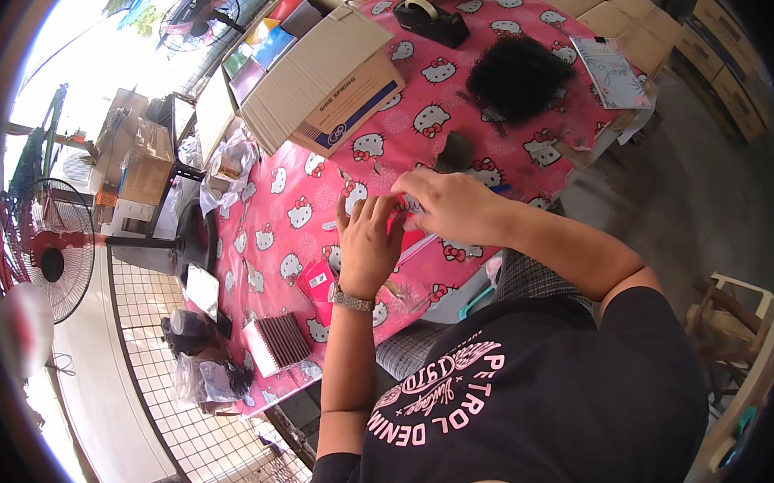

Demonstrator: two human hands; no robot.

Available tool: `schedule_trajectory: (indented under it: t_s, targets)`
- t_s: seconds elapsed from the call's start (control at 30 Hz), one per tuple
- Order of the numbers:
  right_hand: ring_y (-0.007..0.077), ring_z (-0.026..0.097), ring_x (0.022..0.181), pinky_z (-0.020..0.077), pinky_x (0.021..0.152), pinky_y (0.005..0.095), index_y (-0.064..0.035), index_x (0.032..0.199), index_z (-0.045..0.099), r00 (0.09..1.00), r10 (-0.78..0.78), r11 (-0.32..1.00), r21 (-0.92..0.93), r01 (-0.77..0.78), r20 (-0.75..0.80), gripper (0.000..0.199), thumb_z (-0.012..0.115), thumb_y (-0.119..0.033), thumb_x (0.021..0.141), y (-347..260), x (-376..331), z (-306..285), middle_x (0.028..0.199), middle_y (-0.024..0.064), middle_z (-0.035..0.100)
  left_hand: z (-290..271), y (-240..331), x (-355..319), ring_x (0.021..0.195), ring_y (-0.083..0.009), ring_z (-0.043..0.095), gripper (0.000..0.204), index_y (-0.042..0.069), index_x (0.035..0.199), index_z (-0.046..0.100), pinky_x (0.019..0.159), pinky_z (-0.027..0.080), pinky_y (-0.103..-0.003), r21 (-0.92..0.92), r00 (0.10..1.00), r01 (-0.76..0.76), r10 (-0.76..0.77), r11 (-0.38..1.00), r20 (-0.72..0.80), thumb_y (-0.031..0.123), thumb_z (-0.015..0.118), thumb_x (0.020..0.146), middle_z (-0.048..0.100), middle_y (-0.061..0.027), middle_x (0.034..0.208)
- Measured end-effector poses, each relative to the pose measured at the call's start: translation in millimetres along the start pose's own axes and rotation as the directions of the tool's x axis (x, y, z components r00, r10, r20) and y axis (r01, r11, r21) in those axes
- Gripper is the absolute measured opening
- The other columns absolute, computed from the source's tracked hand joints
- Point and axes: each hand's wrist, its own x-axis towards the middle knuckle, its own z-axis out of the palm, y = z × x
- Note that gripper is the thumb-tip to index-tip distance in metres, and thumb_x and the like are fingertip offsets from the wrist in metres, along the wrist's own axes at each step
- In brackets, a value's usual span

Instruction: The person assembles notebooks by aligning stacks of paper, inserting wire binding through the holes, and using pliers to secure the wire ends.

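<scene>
Pink cartoon-cat tablecloth (426,135) under both hands, left hand (368,245) and right hand (445,205) pinching a clear plastic sleeve (417,238).

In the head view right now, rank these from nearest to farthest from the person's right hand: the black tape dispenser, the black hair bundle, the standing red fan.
From the right hand:
1. Black hair bundle, up the table, slightly right.
2. Black tape dispenser, at the table's far end.
3. Standing red fan, far left, off the table.

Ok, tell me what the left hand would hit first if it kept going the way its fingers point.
The left hand points up the pink tablecloth. The first thing in that line is probably the open cardboard box, though depth is unclear.
</scene>
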Motion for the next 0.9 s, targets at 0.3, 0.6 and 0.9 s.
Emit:
schedule_trajectory:
  t_s: [0.3, 0.6, 0.9]
  targets:
    - [0.0366, 0.061, 0.112, 0.0502, 0.090, 0.0464, -0.0065, 0.114, 0.056, 0.984, 0.176, 0.934, -0.314, -0.170, -0.009, 0.044, 0.074, -0.033, 0.085, 161.5, 23.5, 49.7, 0.122, 0.0184, 0.062, 1.5, -14.4, -5.0, 0.118, -0.0294, 0.056, 0.026, 0.011, 0.117, 0.057, 0.113, 0.021, -0.065, -0.025, 0.998, -0.036, 0.037, 0.999, 0.059, 0.021, 0.065, 0.094, 0.066, -0.0058, 0.111]
    - [0.0333, 0.062, 0.101, 0.0505, 0.086, 0.0425, -0.0045, 0.093, 0.060, 0.937, 0.182, 0.939, -0.337, -0.074, 0.298, 0.034, 0.078, -0.024, 0.072, 180.6, 32.9, 36.9, 0.106, 0.0130, 0.063, 10.3, -13.3, -15.2, 0.108, -0.0345, 0.053, 0.028, 0.007, 0.103, 0.064, 0.096, 0.040, -0.047, -0.064, 0.985, 0.149, -0.153, 0.987, -0.080, 0.022, 0.078, 0.083, 0.063, -0.0102, 0.105]
    - [0.0117, 0.063, 0.105, 0.0479, 0.093, 0.0269, 0.0039, 0.125, 0.066, 0.822, -0.061, 0.668, 0.635, -0.388, 0.566, 0.040, 0.061, -0.017, 0.090, 77.3, 41.6, -21.8, 0.113, 0.0060, 0.071, 10.9, -11.5, -17.1, 0.103, -0.0291, 0.055, 0.032, 0.011, 0.098, 0.065, 0.092, 0.040, -0.043, -0.085, 0.984, 0.112, -0.123, 0.990, -0.130, 0.027, 0.081, 0.076, 0.062, -0.0058, 0.101]
